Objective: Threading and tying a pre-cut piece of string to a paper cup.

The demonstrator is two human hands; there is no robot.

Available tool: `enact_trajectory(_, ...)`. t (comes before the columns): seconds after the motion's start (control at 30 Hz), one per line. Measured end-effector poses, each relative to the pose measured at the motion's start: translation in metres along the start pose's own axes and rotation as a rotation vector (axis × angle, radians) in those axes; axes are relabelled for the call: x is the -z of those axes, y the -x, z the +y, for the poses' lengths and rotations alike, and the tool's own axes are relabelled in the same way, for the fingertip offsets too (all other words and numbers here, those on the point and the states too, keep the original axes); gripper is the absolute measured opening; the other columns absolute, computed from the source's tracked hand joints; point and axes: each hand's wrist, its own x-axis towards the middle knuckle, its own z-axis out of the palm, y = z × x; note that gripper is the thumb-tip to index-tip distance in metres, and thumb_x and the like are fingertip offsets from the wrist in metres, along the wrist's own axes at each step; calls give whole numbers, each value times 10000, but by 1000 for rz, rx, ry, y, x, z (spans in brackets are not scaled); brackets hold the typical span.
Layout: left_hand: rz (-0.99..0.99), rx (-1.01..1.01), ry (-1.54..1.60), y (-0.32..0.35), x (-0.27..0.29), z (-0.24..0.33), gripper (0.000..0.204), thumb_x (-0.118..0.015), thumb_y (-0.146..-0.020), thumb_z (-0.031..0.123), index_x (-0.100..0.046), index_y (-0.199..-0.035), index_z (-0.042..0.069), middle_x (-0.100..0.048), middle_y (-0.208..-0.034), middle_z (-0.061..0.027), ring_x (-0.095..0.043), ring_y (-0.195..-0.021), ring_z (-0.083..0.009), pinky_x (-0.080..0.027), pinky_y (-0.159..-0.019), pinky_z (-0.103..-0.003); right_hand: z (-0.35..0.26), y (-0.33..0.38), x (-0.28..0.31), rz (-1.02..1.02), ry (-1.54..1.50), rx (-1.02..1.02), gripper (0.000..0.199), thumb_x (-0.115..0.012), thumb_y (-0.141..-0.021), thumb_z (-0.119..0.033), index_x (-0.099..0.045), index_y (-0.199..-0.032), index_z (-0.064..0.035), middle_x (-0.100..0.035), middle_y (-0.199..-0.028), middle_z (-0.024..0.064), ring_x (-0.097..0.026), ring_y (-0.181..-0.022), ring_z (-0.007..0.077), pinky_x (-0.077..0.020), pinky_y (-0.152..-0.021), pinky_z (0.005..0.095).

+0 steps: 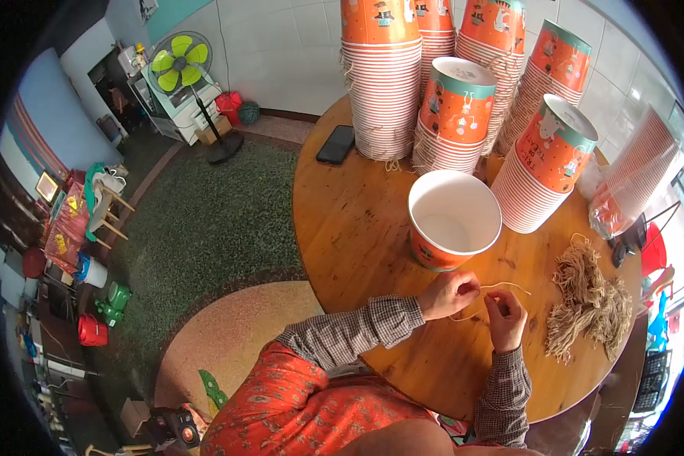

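Twine [511,283], a single thin pale strand, runs between the two hands just above the near part of the wooden surface [342,235], on the person's side of an open paper bucket [454,216]. The left hand [445,296] comes in from the left, its grip closed in a pinch of thumb and fingertips; the right hand [508,319] points away from the body, its grip likewise pinched on the strand. Exactly where each fingertip meets the fibre is too small to tell. The strand's long axis lies roughly crosswise: one free end curves out past the right fingertips, while another stretch slants toward the lower left, below the left hand. The relation that matters most is the small gap between the two pinches, with the strand bridging it and the grips nearly level, the left slightly farther from the body. The bucket stands upright beyond them, mouth up and white inside showing, nearer to the left hand than to the right. A loose bundle of strands [585,304] lies to the right, nearer the right hand but apart from it, and nested bucket stacks [384,95] rise farther back.
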Motion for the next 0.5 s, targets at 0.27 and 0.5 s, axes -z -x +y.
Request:
enact_trajectory(0.27,6,-43,-22,0,2,4,70,-634,-838,53,-589,-869,9,-603,-743,-38,-589,-701,-107,-489,-639,-266,-7,2,0,-13,4,-59,34,-668,-830,-33,-649,-848,-12,-386,-565,-81,-319,-516,10,-256,-458,207)
enact_trajectory(0.5,18,-92,-56,0,1,3,68,-641,-830,46,-588,-851,8,-600,-735,-35,-581,-679,-103,-482,-618,-255,-2,2,0,1,29,-67,99,-677,-832,-79,-633,-801,4,-401,-535,-34,-340,-497,30,-283,-450,233)
